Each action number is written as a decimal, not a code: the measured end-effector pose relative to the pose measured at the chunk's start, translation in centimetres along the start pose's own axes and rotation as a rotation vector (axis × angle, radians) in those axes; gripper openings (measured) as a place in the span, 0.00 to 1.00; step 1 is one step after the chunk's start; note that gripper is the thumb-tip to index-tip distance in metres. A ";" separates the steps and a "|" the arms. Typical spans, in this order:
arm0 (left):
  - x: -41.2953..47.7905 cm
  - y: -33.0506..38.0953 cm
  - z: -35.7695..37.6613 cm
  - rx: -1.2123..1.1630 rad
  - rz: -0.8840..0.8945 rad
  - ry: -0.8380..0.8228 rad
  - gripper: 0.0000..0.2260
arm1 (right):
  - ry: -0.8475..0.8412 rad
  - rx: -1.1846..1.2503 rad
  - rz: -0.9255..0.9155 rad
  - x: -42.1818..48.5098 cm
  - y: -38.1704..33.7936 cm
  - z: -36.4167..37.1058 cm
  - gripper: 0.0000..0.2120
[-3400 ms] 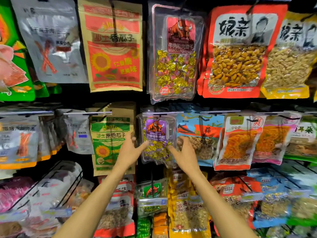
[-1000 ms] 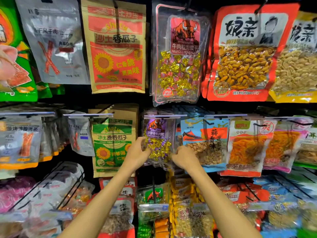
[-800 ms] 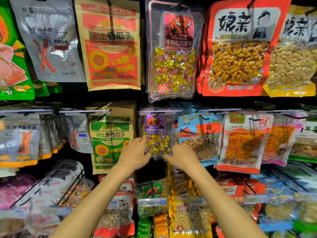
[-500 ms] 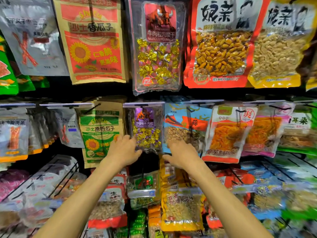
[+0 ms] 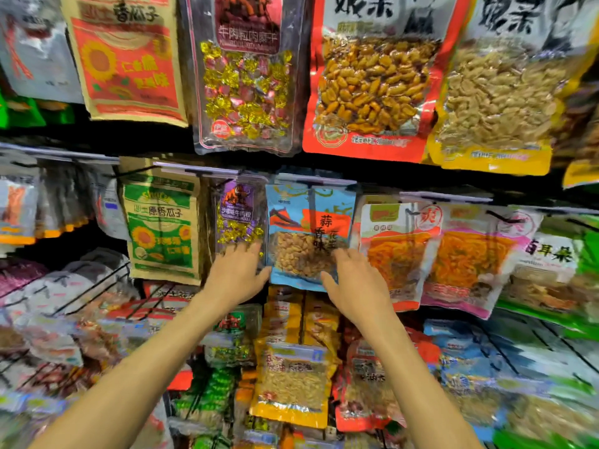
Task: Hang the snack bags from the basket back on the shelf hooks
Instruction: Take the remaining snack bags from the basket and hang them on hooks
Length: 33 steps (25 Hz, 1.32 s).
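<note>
On the middle row of a crowded snack shelf [image 5: 129,140], a purple-labelled bag [image 5: 238,215] of gold-wrapped sweets hangs between a green sunflower-seed bag [image 5: 162,225] and a blue peanut bag [image 5: 304,228]; the basket is not in view. The purple-labelled bag looks light, its clear film soft, crinkly and probably slippery, with loose contents that would shift; the flat sealed top edge seems the surest place to pinch it, or both side edges together. The left hand [image 5: 235,275] is spread, its straight fingertips touching the bag's bottom edge; it grips nothing. The right hand [image 5: 355,283] is also spread, fingers lying loosely against the lower right of the blue peanut bag; it pinches nothing; motion blur hides finer detail.
</note>
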<state>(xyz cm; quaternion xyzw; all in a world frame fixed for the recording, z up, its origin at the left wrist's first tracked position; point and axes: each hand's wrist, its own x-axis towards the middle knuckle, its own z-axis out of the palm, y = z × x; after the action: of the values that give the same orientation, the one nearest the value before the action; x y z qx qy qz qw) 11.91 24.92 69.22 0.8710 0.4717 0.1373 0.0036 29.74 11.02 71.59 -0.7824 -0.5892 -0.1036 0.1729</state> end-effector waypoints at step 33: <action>6.7 0.6 1.4 -0.932 -0.090 -0.056 0.35 | 0.387 0.855 0.453 8.8 0.9 8.2 0.27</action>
<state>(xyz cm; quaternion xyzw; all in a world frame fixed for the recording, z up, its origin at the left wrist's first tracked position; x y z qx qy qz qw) 16.22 30.27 69.48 0.7585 0.3969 0.3108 0.4130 32.73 21.80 67.13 -0.7164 -0.3520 0.0438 0.6008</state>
